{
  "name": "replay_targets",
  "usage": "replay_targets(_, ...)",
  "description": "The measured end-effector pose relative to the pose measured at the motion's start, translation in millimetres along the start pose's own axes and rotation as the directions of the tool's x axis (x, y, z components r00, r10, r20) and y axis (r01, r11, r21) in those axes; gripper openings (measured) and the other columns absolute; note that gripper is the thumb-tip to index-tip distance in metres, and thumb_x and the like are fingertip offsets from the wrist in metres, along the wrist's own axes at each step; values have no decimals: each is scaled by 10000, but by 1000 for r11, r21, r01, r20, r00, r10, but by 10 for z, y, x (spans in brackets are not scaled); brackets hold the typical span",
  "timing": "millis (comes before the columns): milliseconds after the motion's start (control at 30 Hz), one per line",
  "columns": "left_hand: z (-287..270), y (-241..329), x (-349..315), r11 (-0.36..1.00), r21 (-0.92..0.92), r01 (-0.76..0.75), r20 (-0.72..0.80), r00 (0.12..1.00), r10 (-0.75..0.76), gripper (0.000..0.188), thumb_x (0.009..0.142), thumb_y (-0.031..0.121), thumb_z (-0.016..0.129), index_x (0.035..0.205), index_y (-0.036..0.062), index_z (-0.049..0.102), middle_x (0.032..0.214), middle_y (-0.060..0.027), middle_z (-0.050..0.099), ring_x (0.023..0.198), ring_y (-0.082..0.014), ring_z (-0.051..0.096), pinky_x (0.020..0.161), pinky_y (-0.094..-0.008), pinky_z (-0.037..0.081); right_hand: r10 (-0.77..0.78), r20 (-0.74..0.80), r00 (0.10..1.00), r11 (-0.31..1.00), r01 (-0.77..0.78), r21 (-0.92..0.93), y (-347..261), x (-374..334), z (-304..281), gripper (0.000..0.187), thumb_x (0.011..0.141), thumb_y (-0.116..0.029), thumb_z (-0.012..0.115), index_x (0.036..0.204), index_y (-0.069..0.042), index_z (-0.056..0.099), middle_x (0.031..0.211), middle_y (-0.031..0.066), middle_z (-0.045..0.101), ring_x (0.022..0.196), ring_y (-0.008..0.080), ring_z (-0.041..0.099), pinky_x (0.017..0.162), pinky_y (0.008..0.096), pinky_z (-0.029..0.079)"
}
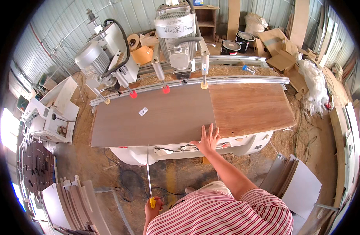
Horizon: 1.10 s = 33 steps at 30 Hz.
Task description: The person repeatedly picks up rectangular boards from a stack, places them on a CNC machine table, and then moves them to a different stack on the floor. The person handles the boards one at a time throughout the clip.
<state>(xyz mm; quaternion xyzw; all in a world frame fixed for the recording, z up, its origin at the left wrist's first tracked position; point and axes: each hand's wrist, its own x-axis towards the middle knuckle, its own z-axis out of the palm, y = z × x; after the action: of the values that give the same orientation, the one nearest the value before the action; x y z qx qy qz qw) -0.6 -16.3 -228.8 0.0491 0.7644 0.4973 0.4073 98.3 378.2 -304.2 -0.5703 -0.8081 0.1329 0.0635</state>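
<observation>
A brown-grey panel (pixel 160 113) with a small white label (pixel 143 111) lies on the wooden worktop (pixel 250 105) of a drilling machine. My right hand (pixel 207 140) rests with fingers spread on the panel's front edge, near its right corner. Low at my left side, my left hand (pixel 151 211) is closed on what looks like a tape measure (pixel 152 202) with a yellow body. Its long, thin, pale blade (pixel 149 172) stretches up to the panel's front edge; whether the tip touches the panel I cannot tell.
Two motor-driven drill heads (pixel 176 35) stand over the panel's far side, along a metal rail (pixel 246 80). Stacked boards lean at the lower left (pixel 66 203) and lower right (pixel 297 180). Cables (pixel 129 188) lie on the floor. Cardboard (pixel 282 43) and black buckets (pixel 230 47) stand behind.
</observation>
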Motion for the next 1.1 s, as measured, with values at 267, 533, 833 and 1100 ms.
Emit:
replay_targets(267, -447, -195, 31, 999, 28, 21, 13, 1000, -21, 186, 926, 124, 619, 1054, -8, 590, 759, -74, 648, 637, -118, 597, 590, -263, 498, -15, 3, 1000, 1000, 15, -13, -386, -98, 87, 1058, 689, -697, 709, 1514, -150, 336, 1578, 236, 172, 1397, 537, 138, 1067, 628, 226)
replay_targets(533, -329, -61, 261, 998, 53, -29, 154, 988, 20, 166, 939, 144, 603, 1007, -6, 582, 755, -60, 626, 619, -112, 582, 573, -265, 495, 1, 54, 999, 1000, -1, -5, -423, -81, 16, 1053, 687, -673, 726, 1513, -155, 331, 1576, 238, 168, 1390, 561, 137, 1068, 641, 213)
replay_targets(833, -153, 86, 416, 992, 96, -77, 191, 980, 58, 183, 940, 173, 617, 1027, 13, 598, 773, -59, 634, 656, -118, 608, 589, -267, 506, -7, 69, 998, 1000, 8, -19, -501, -109, 24, 1040, 706, -676, 713, 1517, -160, 315, 1580, 222, 174, 1395, 551, 133, 1066, 642, 224)
replay_targets(1100, -189, 111, 368, 979, 201, -32, 169, 986, -2, 188, 934, 186, 605, 1013, 17, 613, 732, -50, 648, 620, -99, 597, 556, -255, 483, -9, 77, 997, 999, 12, -37, -500, -114, 11, 1034, 719, -697, 683, 1519, -159, 309, 1584, 215, 162, 1399, 542, 143, 1082, 631, 220)
